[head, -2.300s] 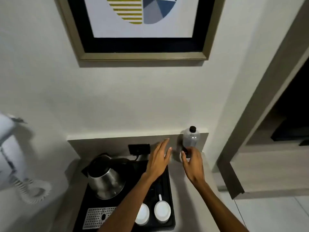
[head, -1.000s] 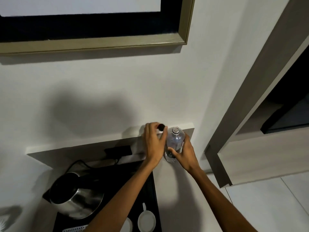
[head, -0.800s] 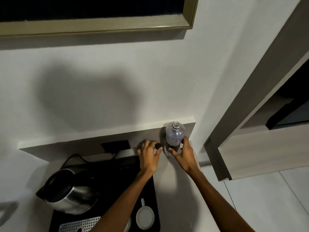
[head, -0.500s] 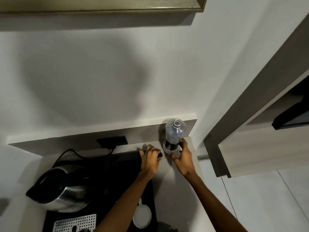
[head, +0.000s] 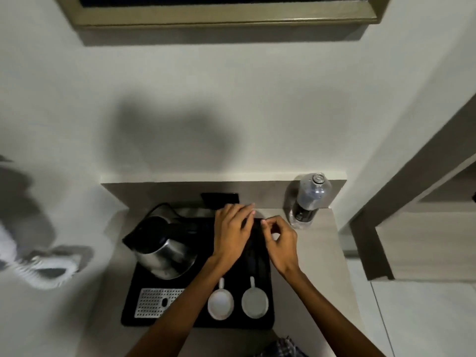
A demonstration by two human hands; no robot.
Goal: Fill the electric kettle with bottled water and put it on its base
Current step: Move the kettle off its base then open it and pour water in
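The kettle (head: pixel 163 247) stands lid-open at the far left of a black tray (head: pixel 260 323), its spout toward the left edge. The bottle (head: pixel 309 199), uncapped, stands upright in the counter's (head: pixel 319 266) far right corner, against the back ledge and close to the right edge; its dark label is too blurred to read. Bare counter lies to the right of the tray. The left hand (head: pixel 231 233) hovers over the tray's far side, fingers loosely spread, holding nothing visible. The right hand (head: pixel 279 240) hangs beside it with fingers curled; whether it pinches anything, I cannot tell. Two white cups (head: pixel 235 301) sit near, right of a perforated grille (head: pixel 154 302).
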